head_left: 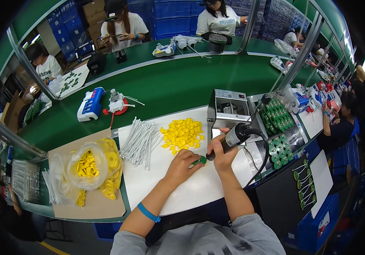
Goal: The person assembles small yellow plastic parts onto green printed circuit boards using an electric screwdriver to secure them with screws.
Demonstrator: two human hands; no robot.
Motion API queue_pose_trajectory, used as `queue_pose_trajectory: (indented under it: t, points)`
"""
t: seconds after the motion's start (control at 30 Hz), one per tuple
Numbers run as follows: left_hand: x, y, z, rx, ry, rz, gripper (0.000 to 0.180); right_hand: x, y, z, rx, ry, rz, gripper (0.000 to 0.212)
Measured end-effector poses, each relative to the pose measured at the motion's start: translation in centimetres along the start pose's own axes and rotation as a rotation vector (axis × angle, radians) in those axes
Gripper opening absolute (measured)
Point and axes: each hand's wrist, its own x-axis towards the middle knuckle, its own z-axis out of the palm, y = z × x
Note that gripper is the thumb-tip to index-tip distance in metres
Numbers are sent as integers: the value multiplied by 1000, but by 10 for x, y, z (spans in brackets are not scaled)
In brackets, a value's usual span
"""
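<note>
My left hand (180, 168), a blue band on its wrist, pinches a small round green circuit board (201, 160) over a white work sheet (157, 193). My right hand (222, 156) is wrapped around a black corded electric screwdriver (234, 137). It slants down to the left, its lower end close beside the board; whether the bit touches it I cannot tell. Just beyond my left hand lies a heap of small yellow discs (184, 133). Left of that heap sits a bundle of white cables (139, 143).
A metal box-shaped machine (232, 111) stands behind the screwdriver. Right are green board panels (277, 117), loose round boards (281, 152) and cabled boards on a black surface (276, 191). A plastic bag of yellow parts (90, 168) rests on cardboard at left. Co-workers sit across the green conveyor (161, 80).
</note>
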Motion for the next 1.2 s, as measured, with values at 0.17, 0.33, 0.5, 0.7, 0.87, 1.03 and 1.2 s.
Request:
queue_pose_trajectory:
  t: [0.17,0.33,0.5,0.7,0.87,1.03,1.2]
  points:
    - [-3,2,-2,-5,-4,-7,28,-6,1,0,-22,-2,11,37]
    - [-8,-4,-2,35,-1,13,27,-10,15,-1,-122,-240,124,35]
    - [-11,0,-3,31,0,-7,26,-10,15,3,-92,-200,152,36]
    - [-17,5,-7,-14,-9,-10,25,1,-17,9,40,-108,121,57]
    - [-25,10,-9,-36,-9,-6,24,19,-45,-18,38,-139,37,38]
    - [-11,17,-7,-34,-8,-1,24,47,-71,-15,-170,74,-246,23]
    - [-13,15,-7,-42,-25,-24,24,51,-66,-13,-409,111,-223,43]
